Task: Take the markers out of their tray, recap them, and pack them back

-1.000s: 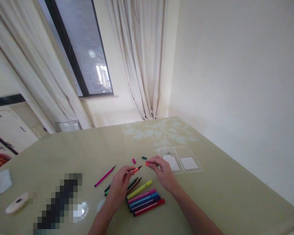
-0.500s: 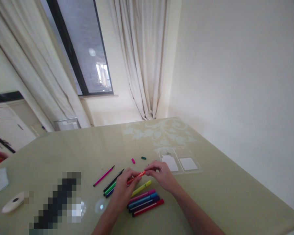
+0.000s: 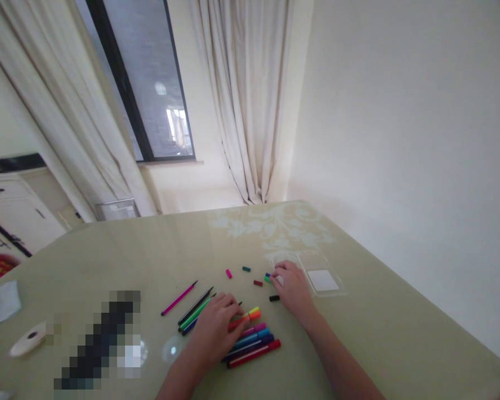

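Note:
My left hand (image 3: 219, 325) rests low over the markers, its thumb and fingers closed around an orange marker (image 3: 253, 315) with its cap on. A yellow marker (image 3: 255, 310) lies against it, partly hidden. My right hand (image 3: 292, 286) is at the loose caps, fingertips pinched at a green cap (image 3: 267, 279); a blue cap (image 3: 268, 275) touches it. Below that hand lies a black cap (image 3: 274, 298). Capped purple, light blue, dark blue and red markers (image 3: 256, 353) lie beside my left hand. Uncapped black (image 3: 195, 305) and green (image 3: 198, 312) markers lie left of it.
A pink uncapped marker (image 3: 179, 299) lies farther left. Pink (image 3: 229, 273), dark green (image 3: 246, 269) and dark red (image 3: 258, 283) caps are scattered ahead. A clear plastic case (image 3: 341, 289) lies behind my right hand. A white oval object (image 3: 27, 340) sits at left.
My hands have moved apart. The left has lowered the orange marker beside the yellow one; the right has let go of it and moved right to the caps.

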`<state>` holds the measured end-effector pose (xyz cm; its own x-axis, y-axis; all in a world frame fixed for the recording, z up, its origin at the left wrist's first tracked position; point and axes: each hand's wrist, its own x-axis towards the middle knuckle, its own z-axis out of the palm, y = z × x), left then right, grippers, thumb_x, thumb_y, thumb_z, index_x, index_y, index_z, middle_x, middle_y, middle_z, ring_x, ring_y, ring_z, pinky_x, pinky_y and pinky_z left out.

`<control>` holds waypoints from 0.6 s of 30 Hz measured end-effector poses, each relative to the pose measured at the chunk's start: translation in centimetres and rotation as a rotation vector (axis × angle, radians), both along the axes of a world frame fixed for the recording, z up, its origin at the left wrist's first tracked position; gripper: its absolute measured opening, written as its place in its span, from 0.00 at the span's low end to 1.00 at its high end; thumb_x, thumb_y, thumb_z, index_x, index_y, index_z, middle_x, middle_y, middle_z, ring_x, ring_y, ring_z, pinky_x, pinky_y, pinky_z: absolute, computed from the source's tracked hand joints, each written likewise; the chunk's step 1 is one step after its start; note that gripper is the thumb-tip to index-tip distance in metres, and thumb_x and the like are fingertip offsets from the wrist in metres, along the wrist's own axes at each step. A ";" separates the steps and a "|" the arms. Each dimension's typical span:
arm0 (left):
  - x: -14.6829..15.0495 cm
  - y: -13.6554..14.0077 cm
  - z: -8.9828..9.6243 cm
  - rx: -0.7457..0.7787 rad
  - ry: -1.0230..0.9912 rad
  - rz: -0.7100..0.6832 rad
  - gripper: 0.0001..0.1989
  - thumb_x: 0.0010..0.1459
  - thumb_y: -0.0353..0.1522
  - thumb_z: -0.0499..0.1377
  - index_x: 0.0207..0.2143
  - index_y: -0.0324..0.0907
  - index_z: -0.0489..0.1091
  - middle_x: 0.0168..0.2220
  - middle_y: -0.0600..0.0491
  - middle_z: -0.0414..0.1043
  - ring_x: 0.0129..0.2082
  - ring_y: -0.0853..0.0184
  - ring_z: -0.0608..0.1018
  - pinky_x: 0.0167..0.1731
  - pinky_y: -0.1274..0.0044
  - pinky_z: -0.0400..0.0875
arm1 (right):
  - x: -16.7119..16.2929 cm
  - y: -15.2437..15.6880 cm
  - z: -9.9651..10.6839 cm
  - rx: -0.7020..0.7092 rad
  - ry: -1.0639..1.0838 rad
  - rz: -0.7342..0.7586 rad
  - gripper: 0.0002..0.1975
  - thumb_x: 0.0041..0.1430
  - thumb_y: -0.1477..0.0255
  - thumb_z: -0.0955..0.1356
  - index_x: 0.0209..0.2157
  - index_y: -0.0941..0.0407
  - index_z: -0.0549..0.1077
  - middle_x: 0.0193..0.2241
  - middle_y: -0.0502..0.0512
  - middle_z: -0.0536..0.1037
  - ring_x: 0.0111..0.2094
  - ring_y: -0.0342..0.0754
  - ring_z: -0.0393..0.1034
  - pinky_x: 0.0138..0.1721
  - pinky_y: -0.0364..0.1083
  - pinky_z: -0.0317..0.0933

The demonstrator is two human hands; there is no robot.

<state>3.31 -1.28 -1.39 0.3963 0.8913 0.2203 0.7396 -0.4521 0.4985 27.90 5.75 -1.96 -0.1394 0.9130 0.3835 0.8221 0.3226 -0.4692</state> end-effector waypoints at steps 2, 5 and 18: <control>-0.7 0.3 0.3 -0.024 -0.019 0.067 0.12 0.64 0.42 0.59 0.35 0.47 0.78 0.38 0.49 0.76 0.41 0.58 0.76 0.46 0.68 0.68 | -0.4 -0.2 -0.3 0.010 -0.086 -0.013 0.05 0.60 0.75 0.71 0.31 0.53 0.79 0.42 0.58 0.78 0.47 0.56 0.70 0.47 0.52 0.60; -2.7 1.1 0.7 -0.030 -0.008 0.276 0.14 0.67 0.39 0.53 0.35 0.45 0.76 0.39 0.48 0.76 0.42 0.57 0.76 0.46 0.67 0.68 | -1.1 -0.4 -0.6 0.017 -0.141 -0.028 0.04 0.60 0.76 0.71 0.33 0.53 0.78 0.43 0.57 0.77 0.47 0.56 0.69 0.47 0.52 0.59; -6.2 1.7 -0.6 -0.063 0.107 0.435 0.07 0.60 0.37 0.57 0.32 0.45 0.73 0.38 0.49 0.76 0.44 0.55 0.77 0.46 0.66 0.69 | -1.4 -0.4 -0.9 -0.030 -0.080 -0.067 0.03 0.58 0.76 0.72 0.33 0.53 0.78 0.45 0.58 0.77 0.49 0.57 0.69 0.49 0.53 0.59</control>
